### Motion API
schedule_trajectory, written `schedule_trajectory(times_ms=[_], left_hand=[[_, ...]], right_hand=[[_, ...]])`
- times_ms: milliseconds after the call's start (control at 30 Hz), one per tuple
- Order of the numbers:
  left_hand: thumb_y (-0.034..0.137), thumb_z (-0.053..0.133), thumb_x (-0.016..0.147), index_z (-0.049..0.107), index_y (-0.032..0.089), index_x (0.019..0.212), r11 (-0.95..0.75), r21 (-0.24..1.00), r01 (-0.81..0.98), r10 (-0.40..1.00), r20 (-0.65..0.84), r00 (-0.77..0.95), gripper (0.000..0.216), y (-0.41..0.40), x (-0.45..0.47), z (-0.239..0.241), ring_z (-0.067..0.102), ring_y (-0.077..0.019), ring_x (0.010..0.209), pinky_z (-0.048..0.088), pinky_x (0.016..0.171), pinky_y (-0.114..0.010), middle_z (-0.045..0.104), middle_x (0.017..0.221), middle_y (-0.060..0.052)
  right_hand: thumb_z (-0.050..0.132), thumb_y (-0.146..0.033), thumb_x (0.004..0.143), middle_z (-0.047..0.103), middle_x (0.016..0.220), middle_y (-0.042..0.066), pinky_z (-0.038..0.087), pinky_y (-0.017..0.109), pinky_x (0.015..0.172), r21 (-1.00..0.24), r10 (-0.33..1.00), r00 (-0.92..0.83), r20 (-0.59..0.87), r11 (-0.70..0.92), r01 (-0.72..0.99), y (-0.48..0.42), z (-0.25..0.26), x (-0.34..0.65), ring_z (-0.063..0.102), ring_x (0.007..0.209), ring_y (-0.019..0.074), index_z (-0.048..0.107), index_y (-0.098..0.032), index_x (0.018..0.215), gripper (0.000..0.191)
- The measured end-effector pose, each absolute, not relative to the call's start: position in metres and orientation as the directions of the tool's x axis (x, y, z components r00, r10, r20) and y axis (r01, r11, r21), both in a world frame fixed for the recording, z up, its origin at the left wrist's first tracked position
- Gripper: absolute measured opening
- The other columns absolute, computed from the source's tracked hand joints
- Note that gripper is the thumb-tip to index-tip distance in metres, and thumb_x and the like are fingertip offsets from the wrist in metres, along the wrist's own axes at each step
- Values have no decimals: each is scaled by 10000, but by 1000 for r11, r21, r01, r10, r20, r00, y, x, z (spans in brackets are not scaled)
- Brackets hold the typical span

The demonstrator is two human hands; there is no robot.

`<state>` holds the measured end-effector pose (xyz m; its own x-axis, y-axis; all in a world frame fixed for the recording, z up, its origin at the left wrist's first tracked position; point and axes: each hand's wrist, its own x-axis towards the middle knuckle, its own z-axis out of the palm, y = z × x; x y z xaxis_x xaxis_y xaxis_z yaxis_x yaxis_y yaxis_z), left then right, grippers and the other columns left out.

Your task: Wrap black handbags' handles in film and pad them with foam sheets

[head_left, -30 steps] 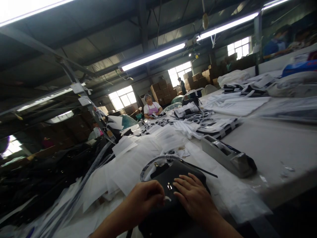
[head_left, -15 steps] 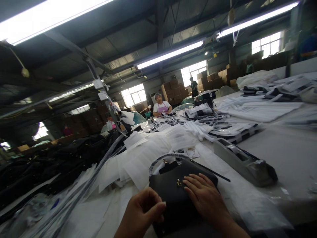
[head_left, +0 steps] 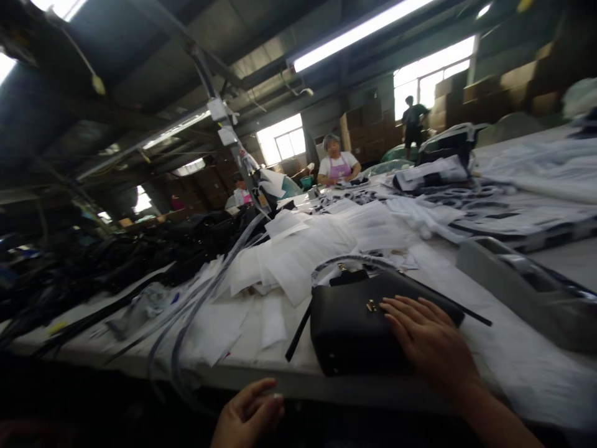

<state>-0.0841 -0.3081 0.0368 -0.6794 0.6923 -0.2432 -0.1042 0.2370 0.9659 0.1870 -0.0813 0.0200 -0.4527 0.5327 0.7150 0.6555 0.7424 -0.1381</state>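
One black handbag (head_left: pixel 359 333) lies on the white table (head_left: pixel 291 373), right of centre in the lower half of the frame, near the table's front edge. On it I count one gold-coloured clasp (head_left: pixel 371 305), one arched handle (head_left: pixel 354 258) in pale wrapping, and two black straps, one jutting out at lower left (head_left: pixel 298 333) and one at right (head_left: pixel 473 314).

Of the two hands I follow, the right hand (head_left: pixel 426 336) rests flat on the bag beside the clasp, fingers extended and gripping nothing. The left hand (head_left: pixel 252 414), at the bottom centre, is apart from the bag, fingers loosely curled; a small pale spot shows at its tip, and from my distant post I cannot tell whether it pinches anything.

One grey tape dispenser (head_left: pixel 494 280) stands at the right. White sheets (head_left: pixel 303 249), too overlapped for me to count, spread across the middle. Farther off I see one person in a pink apron (head_left: pixel 339 168) at upper centre and one standing person (head_left: pixel 413 121) at upper right.
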Motion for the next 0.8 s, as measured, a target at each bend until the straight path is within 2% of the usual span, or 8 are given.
schedule_trajectory(times_ms=[133, 267, 367, 500, 667, 800], left_hand=[[568, 890, 503, 730, 162, 850, 156, 969, -190, 665, -245, -706, 557, -313, -86, 44, 723, -213, 698, 589, 703, -316, 757, 729, -54], [592, 798, 661, 735, 154, 952, 89, 962, -258, 698, -245, -673, 529, -307, -87, 40, 737, -241, 869, 588, 798, -332, 778, 939, -111], [604, 796, 649, 703, 154, 1033, 132, 982, -136, 679, -189, -709, 599, -301, -96, 27, 739, -259, 904, 586, 792, -329, 782, 950, -117], [676, 766, 610, 656, 144, 951, 225, 974, 28, 678, -136, -723, 641, -292, -114, 10, 750, -265, 816, 579, 710, -317, 783, 865, -127], [577, 652, 761, 584, 172, 919, 291, 938, 187, 695, -73, -715, 441, -276, -123, 0, 741, -240, 757, 557, 670, -312, 769, 821, -100], [446, 540, 859, 537, 201, 882, 397, 837, 377, 709, -19, -705, 247, -264, -124, -4, 713, -202, 642, 509, 614, -285, 743, 765, -63]], right_hand=[[307, -427, 1024, 702, 1215, 61, 367, 518, 1034, -118, 487, -467, 738, 775, 621, -74, 15, 189, 622, 1144, 294, 669, -206, 1215, 466], [243, -464, 1025, 696, 1221, 76, 377, 539, 1016, -92, 453, -490, 744, 797, 597, -71, 12, 192, 623, 1136, 306, 661, -196, 1216, 532], [223, -472, 1023, 691, 1232, 74, 383, 545, 1005, -78, 442, -498, 746, 800, 594, -71, 11, 192, 623, 1139, 312, 660, -203, 1213, 547], [206, -435, 1022, 699, 1215, 81, 407, 545, 977, -72, 435, -487, 757, 797, 599, -72, 12, 191, 639, 1112, 317, 667, -198, 1195, 546], [235, -420, 1012, 698, 1217, 78, 411, 543, 978, -86, 448, -483, 752, 794, 602, -71, 9, 192, 640, 1112, 321, 662, -210, 1205, 513], [243, -454, 1009, 700, 1216, 73, 402, 537, 988, -79, 449, -489, 747, 792, 606, -69, 6, 193, 640, 1113, 319, 659, -211, 1208, 521]])
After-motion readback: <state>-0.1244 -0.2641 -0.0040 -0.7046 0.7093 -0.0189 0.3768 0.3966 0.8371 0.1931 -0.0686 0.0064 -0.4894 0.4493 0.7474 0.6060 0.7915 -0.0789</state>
